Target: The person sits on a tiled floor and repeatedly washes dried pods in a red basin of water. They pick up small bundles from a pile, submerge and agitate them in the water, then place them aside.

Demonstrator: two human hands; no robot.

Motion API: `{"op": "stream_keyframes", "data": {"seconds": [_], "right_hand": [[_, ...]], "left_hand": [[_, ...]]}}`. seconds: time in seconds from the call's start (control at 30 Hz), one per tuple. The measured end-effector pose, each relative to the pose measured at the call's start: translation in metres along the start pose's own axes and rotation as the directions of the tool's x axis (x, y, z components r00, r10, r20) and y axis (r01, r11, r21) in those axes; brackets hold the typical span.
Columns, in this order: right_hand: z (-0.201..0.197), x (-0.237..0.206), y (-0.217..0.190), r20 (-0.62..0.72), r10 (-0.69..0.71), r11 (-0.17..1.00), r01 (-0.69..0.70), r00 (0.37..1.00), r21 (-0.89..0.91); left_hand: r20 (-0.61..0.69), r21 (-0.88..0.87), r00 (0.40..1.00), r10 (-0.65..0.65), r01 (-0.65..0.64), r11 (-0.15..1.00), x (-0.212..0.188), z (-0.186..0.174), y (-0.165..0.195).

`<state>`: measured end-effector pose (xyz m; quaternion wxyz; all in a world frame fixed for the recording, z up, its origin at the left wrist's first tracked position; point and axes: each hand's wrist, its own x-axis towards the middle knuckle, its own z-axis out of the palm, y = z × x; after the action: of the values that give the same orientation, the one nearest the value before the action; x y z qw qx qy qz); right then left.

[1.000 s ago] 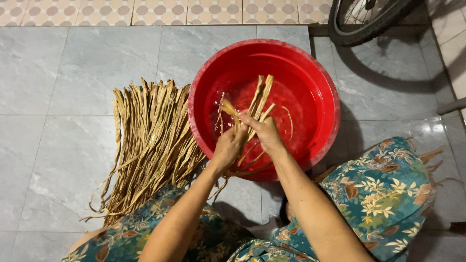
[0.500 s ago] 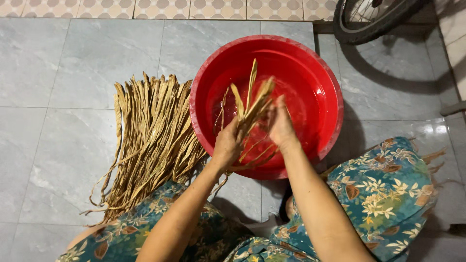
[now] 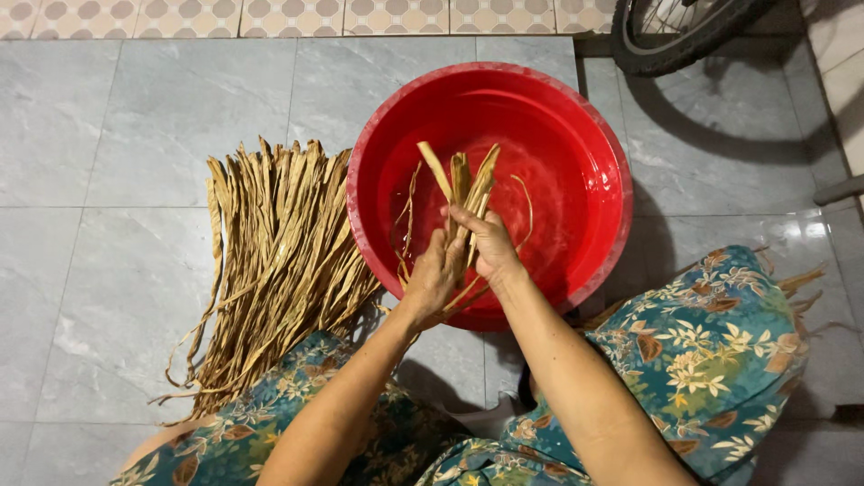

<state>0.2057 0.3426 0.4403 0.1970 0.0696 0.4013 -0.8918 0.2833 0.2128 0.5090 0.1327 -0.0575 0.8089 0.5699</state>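
we see our left hand (image 3: 434, 274) and right hand (image 3: 486, 245) both closed around one small bunch of dried strips (image 3: 463, 193), pressed together over the near side of the red basin (image 3: 594, 162). the bunch stands tilted, tips fanning up and away from us, lower ends trailing below the palms toward the near rim. the basin holds shallow water; a few loose strands curl in it beside the bunch. a large pile of dry strips (image 3: 279, 261) lies on the grey tile floor (image 3: 117, 135), just left of the basin and touching its wall. a wheel (image 3: 670, 40) stands beyond.

risks, as we judge them: the strips look brittle, so hard wringing could snap them; wet strands could slip from the grip; leaning on the near rim could tip water onto the dry pile.
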Motion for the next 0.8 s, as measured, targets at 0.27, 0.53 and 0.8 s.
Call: {"op": "stream_keyframes", "data": {"seconds": [0.27, 0.53, 0.8], "right_hand": [[-0.059, 0.039, -0.018, -0.338, -0.241, 0.958, 0.168, 0.91, -0.232], [-0.051, 0.015, -0.057, -0.217, 0.019, 0.984, 0.021, 0.976, 0.179], [0.027, -0.026, -0.003, 0.32, 0.13, 0.988, -0.15, 0.938, 0.039]], "left_hand": [[0.024, 0.153, 0.942, 0.334, -0.334, 0.93, -0.012, 0.015, 0.001], [0.079, -0.234, 0.986, 0.146, -0.124, 0.964, -0.005, -0.019, 0.023], [0.011, -0.262, 0.99, 0.142, -0.134, 0.956, 0.014, -0.009, 0.0]]}}
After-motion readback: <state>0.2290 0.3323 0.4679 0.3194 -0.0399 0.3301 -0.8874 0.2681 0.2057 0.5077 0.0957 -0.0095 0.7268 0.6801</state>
